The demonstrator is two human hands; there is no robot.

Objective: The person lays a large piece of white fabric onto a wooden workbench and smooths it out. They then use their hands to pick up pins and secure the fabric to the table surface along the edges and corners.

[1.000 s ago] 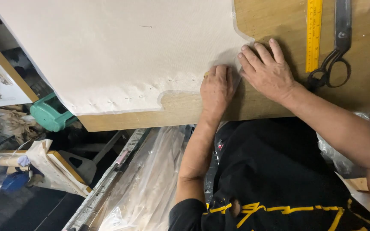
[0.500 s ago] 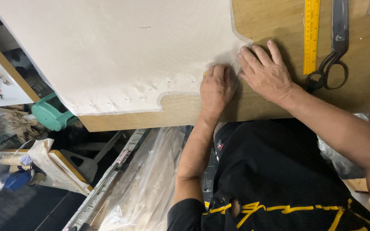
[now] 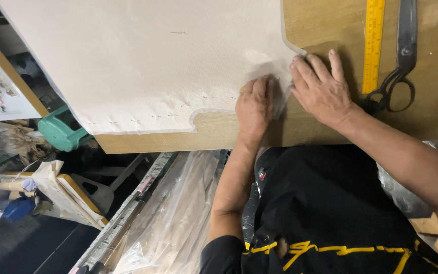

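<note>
**stitchbench:** So the big cream fabric panel lies flat across the wooden table, and its lower right corner sits right under both hands. The left hand is knuckles-up with fingers held close together, pressing the cloth edge down. Something small and yellowish peeks out by the index finger, can't tell what it is, or whether the fingers pinch it. The right hand lies flat with fingers slightly spread, tips on the fabric's edge, palm on bare wood.

**feltfan:** Looks solid. I'd say the trick here is keeping that right hand as the anchor so the cloth doesn't creep, and smoothing with the left along the curved outline rather than across it. There's a row of little stitches or marks near the lower edge, so I'd avoid dragging over those.

**stitchbench:** Agreed. The yellow ruler and the black shears lie just beside the right hand, both untouched.

**feltfan:** Handy spot. I'd watch the wrist near those handles though, an easy bump that could shift everything.
</note>
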